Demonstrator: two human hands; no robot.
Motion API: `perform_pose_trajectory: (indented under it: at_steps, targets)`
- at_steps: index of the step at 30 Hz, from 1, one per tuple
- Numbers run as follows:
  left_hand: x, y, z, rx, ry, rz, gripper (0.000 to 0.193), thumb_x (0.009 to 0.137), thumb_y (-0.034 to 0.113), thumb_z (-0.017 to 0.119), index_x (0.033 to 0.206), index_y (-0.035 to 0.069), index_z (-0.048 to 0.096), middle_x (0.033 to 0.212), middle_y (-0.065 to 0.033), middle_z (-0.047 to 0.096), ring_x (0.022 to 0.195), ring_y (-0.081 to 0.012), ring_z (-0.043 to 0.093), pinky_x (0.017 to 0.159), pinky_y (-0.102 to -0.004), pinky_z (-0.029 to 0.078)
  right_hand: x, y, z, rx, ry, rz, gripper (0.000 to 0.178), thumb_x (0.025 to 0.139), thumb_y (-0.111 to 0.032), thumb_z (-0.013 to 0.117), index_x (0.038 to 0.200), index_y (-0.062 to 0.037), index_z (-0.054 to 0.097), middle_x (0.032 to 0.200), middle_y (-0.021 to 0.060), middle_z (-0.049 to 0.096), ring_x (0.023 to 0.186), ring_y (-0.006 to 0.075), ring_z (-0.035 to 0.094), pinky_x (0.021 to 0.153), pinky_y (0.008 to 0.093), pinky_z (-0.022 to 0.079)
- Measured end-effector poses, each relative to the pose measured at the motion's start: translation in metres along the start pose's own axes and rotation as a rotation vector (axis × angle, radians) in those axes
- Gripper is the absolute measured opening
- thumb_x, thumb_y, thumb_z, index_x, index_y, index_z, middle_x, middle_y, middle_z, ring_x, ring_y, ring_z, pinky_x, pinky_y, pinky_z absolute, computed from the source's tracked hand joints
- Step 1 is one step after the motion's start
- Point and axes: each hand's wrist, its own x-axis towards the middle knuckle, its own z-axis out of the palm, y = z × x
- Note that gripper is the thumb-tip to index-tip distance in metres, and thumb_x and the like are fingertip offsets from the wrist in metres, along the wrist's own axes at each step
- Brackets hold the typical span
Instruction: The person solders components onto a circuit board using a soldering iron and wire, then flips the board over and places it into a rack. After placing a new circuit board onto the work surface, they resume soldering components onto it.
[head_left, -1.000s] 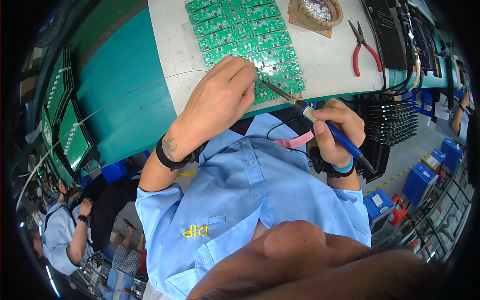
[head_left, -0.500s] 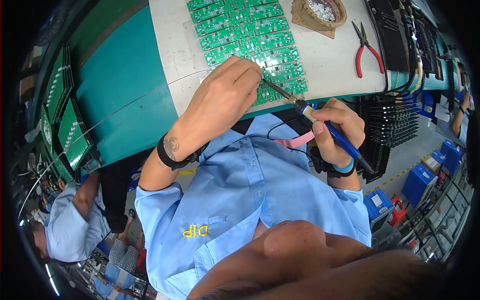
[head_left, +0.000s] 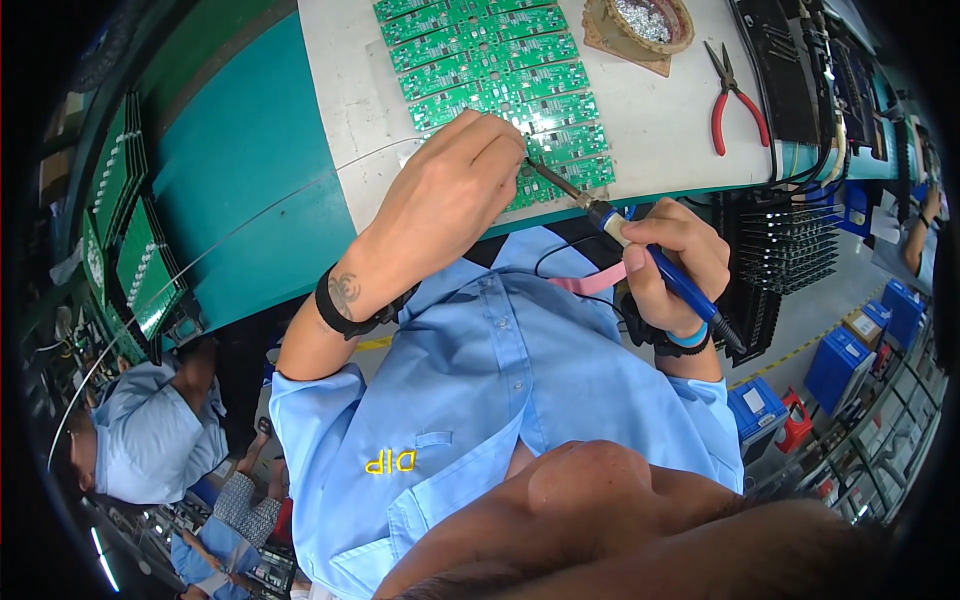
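My right hand (head_left: pixel 685 255) is closed around a blue soldering iron (head_left: pixel 598 212), held like a pen and slanting up to the left. The iron's tip meets the near part of a panel of green circuit boards (head_left: pixel 490 72), right beside my left fingertips. In the pinched fingers of my left hand (head_left: pixel 450 185) is a thin solder wire (head_left: pixel 372 156), trailing off leftward over the bench. My left hand covers part of the near boards and hides the wire's end.
Red-handled pliers (head_left: pixel 735 100) and a round pot of silvery bits (head_left: pixel 640 22) lie to the right of the boards. Green boards stand in a rack (head_left: pixel 145 260) at far left. A person in light blue (head_left: pixel 160 430) works nearby on the left.
Both hands and the iron stay almost still at the boards. The solder wire has shifted slightly at the left, and the nearby person on the left has moved.
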Motion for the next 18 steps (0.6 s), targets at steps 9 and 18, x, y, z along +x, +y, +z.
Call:
perform_pose_trajectory:
  at_steps: [9, 18]
  targets:
    - [0.001, 0.001, -0.003, 0.013, -0.015, -0.026, 0.016, 0.083, -0.009, 0.073, 0.095, -0.003, 0.063, 0.103, -0.0137, 0.07, 0.093, -0.0328, 0.066, 0.082, -0.0407, 0.056, 0.004, 0.001, -0.005, 0.012, 0.051, -0.046, 0.014, 0.079, 0.001, 0.074, 0.093, 0.0051, 0.072, 0.068, 0.0098, 0.065, 0.055, 0.0187, 0.057, 0.051, 0.0289, 0.043]
    - [0.005, 0.0, -0.022, 0.082, 0.03, -0.051, 0.017, 0.086, -0.002, 0.073, 0.097, -0.001, 0.061, 0.097, -0.0138, 0.062, 0.083, -0.0353, 0.065, 0.071, -0.0432, 0.056, 0.001, 0.0, -0.009, -0.007, 0.057, 0.007, 0.017, 0.087, -0.004, 0.073, 0.101, 0.0058, 0.07, 0.079, 0.0127, 0.067, 0.064, 0.0174, 0.056, 0.059, 0.0297, 0.043]
